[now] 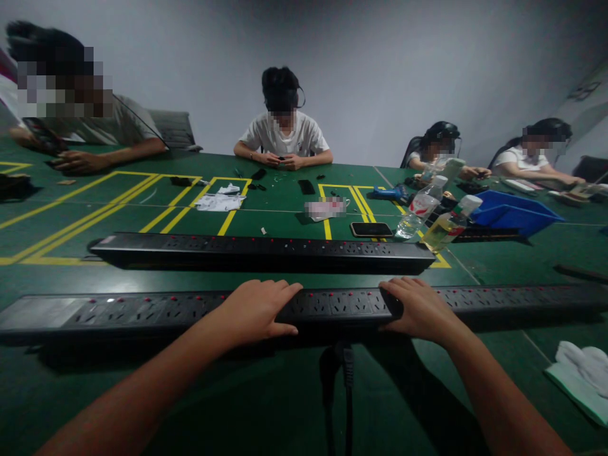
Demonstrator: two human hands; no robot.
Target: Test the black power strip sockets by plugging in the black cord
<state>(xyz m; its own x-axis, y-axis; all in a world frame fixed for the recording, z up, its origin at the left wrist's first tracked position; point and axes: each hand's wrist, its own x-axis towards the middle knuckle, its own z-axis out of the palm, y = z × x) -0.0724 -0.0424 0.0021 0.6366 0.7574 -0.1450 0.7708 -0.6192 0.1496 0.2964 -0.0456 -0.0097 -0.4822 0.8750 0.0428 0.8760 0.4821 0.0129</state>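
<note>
A long black power strip [342,303] with many sockets and small red switches lies across the green table in front of me. My left hand [259,307] grips it left of the middle, thumb on the near side and fingers over the top. Right of the middle, my right hand [418,307] clasps the same strip in a like way. Just beyond lies a second black power strip [266,250], which neither hand touches. A black plug with its cable [348,367] shows at the near side, between my forearms.
Past the strips are a phone [371,230], a clear bottle [420,209], a bottle of yellow liquid [449,228], a blue bin [513,215] and crumpled white paper [221,199]. A white cloth [582,373] lies at right. Several people sit around the table.
</note>
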